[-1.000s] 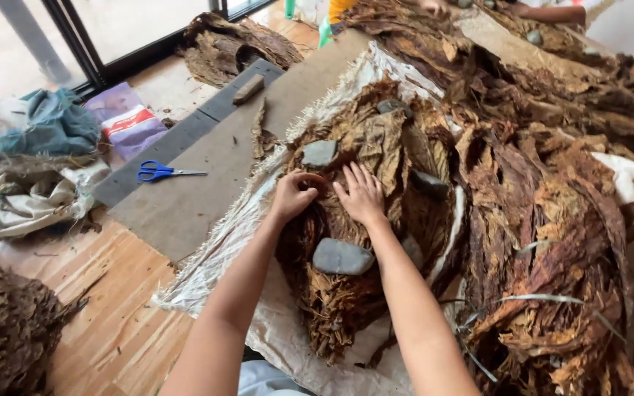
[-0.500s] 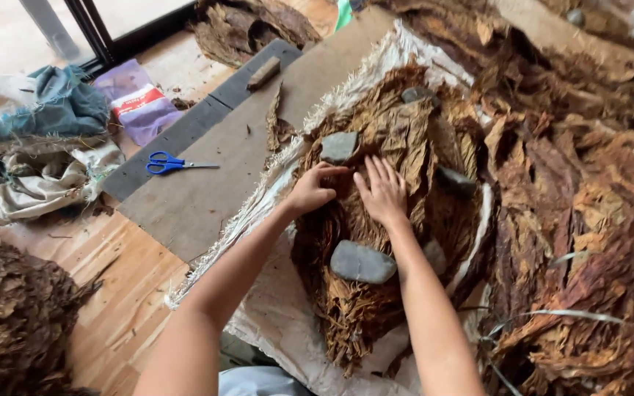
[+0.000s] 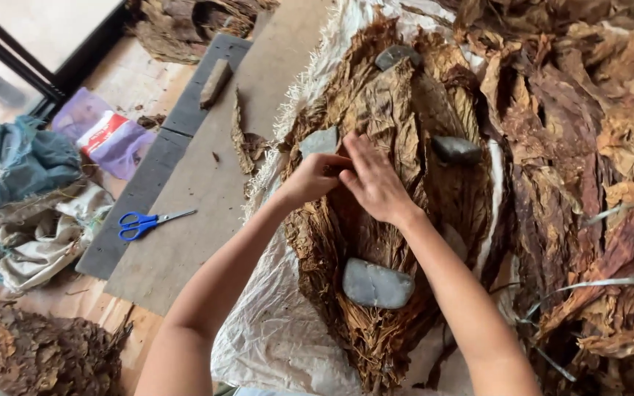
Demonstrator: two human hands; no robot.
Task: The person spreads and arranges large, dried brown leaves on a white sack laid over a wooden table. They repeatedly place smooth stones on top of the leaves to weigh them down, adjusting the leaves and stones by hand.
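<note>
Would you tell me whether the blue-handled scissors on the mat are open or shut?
Shut: the scissors lie flat with both blades together as one point, handles side by side.

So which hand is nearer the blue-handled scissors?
Left. The left hand rests on the dried leaf stack, on the side facing the scissors; the right hand lies just beyond it, farther away.
</note>
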